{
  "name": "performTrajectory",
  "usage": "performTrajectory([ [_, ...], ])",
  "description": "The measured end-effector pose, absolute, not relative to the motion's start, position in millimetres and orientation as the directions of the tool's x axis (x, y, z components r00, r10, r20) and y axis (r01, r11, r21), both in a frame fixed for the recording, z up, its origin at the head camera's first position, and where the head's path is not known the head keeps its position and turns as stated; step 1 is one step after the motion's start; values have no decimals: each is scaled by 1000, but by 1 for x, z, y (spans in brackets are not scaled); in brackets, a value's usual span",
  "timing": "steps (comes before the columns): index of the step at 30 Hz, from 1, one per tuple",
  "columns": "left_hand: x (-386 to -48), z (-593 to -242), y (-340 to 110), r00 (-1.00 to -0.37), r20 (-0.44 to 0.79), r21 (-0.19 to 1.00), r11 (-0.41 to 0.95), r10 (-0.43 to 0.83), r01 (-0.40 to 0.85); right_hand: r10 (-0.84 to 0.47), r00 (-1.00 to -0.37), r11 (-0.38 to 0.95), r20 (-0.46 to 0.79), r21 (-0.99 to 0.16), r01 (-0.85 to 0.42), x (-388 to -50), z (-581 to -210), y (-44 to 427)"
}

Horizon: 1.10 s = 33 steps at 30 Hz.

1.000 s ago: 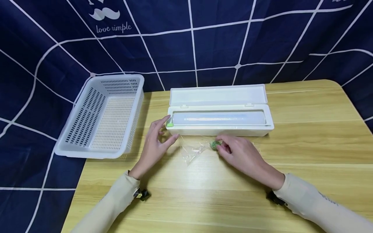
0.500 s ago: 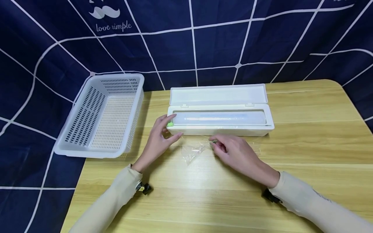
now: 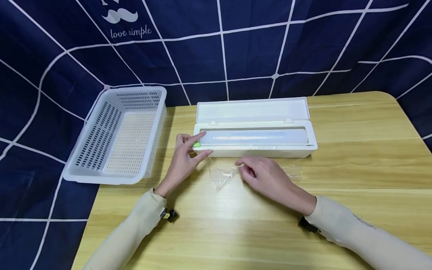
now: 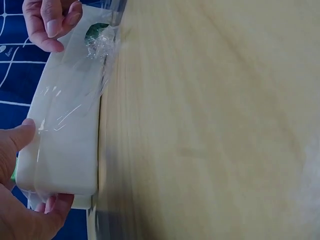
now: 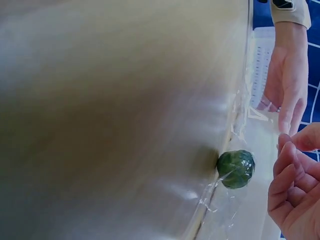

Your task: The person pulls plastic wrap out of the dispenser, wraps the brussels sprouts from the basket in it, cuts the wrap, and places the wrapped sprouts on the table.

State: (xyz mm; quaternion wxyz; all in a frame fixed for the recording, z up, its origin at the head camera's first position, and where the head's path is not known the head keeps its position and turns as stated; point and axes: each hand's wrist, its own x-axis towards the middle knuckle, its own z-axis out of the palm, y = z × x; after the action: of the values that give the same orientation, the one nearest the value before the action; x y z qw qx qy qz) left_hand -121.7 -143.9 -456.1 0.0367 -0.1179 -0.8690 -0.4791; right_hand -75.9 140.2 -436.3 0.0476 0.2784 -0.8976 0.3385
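Note:
My left hand grips the left end of the open white box, index finger over the clear roll and thumb at the front; the left wrist view shows thumb and fingers around that end. Wrinkled clear film lies along the box's front. My right hand is over the film, fingers curled, thumb and index tips together; I cannot tell whether film is between them. A round green thing in film sits beside the right fingers in the right wrist view, hidden under the hand from above.
A white perforated basket stands at the left of the wooden table. The box's raised lid leans back near the dark blue curtain. A small green piece is at the box's left end.
My right hand has moved left, over the green thing, which it now covers in the head view. My left index finger has shifted right onto the roll. The box has not moved.

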Motion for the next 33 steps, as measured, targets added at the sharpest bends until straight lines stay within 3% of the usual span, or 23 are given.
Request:
performTrajectory([
  [22, -130, -457, -157, -927, 253, 773, 518, 278, 366, -511, -799, 504, 317, -642, -577, -90, -431, 116],
  [33, -136, -458, -161, -927, 233, 824, 446, 295, 349, -445, -772, 463, 454, -621, -632, -104, -431, 98],
])
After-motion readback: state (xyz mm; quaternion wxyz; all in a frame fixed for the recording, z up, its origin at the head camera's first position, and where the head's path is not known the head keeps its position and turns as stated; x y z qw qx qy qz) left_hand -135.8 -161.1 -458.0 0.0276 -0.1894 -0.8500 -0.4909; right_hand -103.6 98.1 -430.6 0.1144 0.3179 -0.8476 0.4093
